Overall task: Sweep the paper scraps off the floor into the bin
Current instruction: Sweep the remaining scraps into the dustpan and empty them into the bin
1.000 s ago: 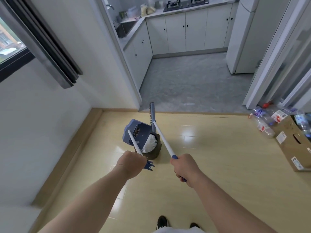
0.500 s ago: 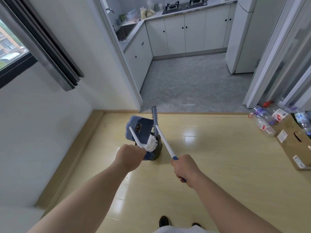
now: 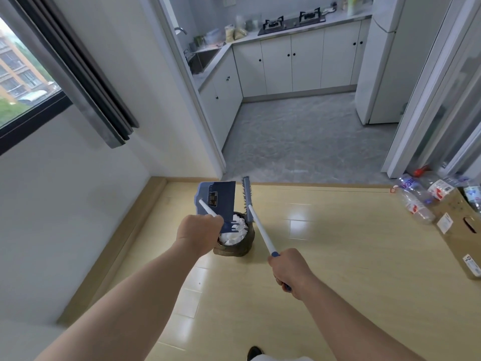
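The left hand [image 3: 199, 234], fingers curled round the white handle, holds the blue dustpan [image 3: 217, 198] upended over the far side of the dark bin [image 3: 247, 244]. Its toothed lip points down at the white paper scraps [image 3: 234, 234] heaped inside. The right hand [image 3: 290, 270], fingers wrapped round the broom [image 3: 257, 226], slants its shaft away, with the brush head just right of the pan; the left hand is nearer the bin, so I'd judge any last shake is its job.

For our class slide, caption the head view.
Cleanup: left hand tilts blue dustpan over the bin of paper scraps; right hand holds the broom.
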